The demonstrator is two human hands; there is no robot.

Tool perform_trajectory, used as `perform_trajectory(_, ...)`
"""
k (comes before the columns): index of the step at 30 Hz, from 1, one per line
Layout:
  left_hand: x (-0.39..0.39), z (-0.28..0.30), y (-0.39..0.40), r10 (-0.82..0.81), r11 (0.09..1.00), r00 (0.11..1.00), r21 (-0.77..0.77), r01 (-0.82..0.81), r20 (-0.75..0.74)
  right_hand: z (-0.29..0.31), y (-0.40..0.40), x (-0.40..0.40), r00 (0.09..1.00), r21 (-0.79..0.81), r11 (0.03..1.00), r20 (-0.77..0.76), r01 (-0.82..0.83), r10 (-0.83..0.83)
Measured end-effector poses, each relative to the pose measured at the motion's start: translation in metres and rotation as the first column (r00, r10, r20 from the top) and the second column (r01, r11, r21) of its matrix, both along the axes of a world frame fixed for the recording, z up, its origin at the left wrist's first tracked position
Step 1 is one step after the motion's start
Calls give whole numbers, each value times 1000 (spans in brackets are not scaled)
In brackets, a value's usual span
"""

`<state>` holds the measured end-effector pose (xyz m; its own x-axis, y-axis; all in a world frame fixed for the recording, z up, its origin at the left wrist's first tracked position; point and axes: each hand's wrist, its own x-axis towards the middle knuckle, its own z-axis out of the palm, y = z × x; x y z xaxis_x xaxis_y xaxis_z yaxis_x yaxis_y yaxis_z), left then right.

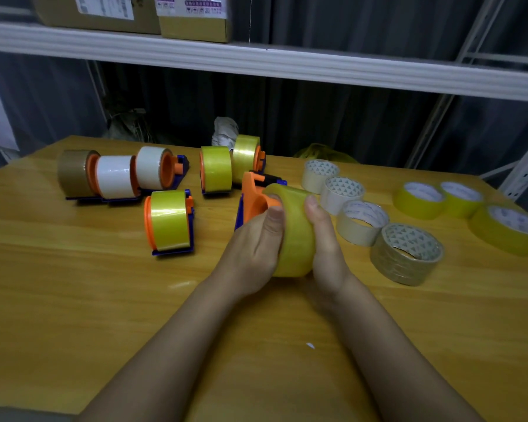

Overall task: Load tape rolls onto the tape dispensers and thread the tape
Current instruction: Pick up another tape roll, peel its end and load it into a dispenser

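A yellow tape roll (296,236) sits between both hands at the table's middle, against the orange hub of an orange and blue dispenser (252,199). My left hand (256,248) curls round the roll's left side and the dispenser body, thumb on the roll. My right hand (323,239) grips the roll's right side, thumb on top. Whether the roll is fully on the hub is hidden by my fingers.
Several loaded dispensers stand at the back left, one with yellow tape (169,222) close to my left hand. Loose rolls lie to the right: white ones (342,193), a clear one (406,254), yellow ones (506,228). A shelf beam (256,59) runs overhead.
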<state>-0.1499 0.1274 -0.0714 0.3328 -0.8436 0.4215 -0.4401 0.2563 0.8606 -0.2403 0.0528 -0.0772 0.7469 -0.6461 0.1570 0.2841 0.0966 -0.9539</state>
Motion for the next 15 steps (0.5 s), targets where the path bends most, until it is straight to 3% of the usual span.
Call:
perform_trajectory(4, 3, 1, 2, 66, 998, 932, -15, -65, 356, 3, -4, -7, 997, 152, 987, 64, -60, 51)
perform_trajectory(7, 3, 0, 3, 21, 1000, 893, -20, -14, 450, 3, -3, -9, 997, 173, 983, 71, -53, 41)
perform_trajectory(9, 1, -4, 4, 7, 1000, 928, 26, -18, 372, 1, -1, -7, 996, 132, 991, 87, -34, 23)
perform_trajectory(11, -3, -2, 6, 12, 993, 980, 112, -35, 201, -1, 2, -4, 995, 81, 996, 101, -33, 25)
perform_trajectory(13, -5, -1, 5, -69, 977, 994, 196, 84, -84, 0, 5, 1, 997, 5, 999, 69, 45, -45)
perform_trajectory(15, -6, 3, 3, -195, 950, 914, 161, 266, -356, 0, 7, 4, 993, -62, 992, -14, 112, -113)
